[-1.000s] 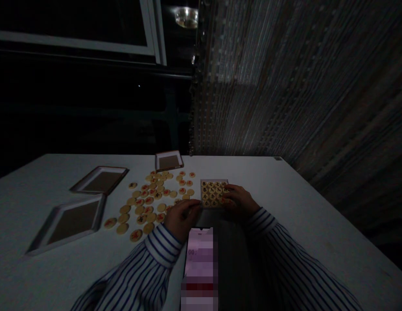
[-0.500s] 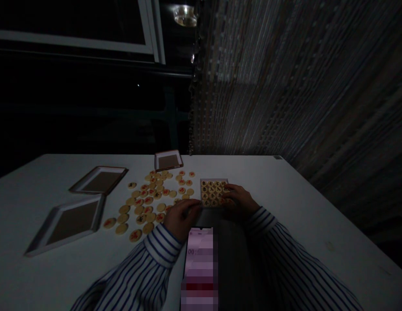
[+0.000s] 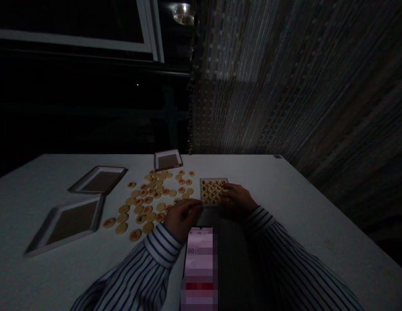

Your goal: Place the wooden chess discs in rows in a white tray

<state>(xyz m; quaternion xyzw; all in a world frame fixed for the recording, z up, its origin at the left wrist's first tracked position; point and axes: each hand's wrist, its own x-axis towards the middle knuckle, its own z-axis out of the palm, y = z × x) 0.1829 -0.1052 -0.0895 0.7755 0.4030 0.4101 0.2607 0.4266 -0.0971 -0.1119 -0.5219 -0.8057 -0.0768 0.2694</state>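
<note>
A small open box (image 3: pixel 214 179) stands on the white table, filled with rows of round wooden pieces (image 3: pixel 212 189) that carry dark characters. My left hand (image 3: pixel 182 216) is at the box's near left corner, its thumb and fingers closed together; whatever they may pinch there is hidden. Over the right side of the box lies my right hand (image 3: pixel 238 199), fingers curled on the pieces and the edge, partly covering them. Left of the box many loose round pieces (image 3: pixel 148 200) are scattered, some with red characters, some blank, a few with black ones.
Two open box halves (image 3: pixel 102 201) (image 3: pixel 87 167) lie at the left and a smaller one (image 3: pixel 168 168) at the back. A lit phone (image 3: pixel 201 255) is between my forearms. Behind the white table (image 3: pixel 304 224) hangs a string curtain (image 3: pixel 253 86).
</note>
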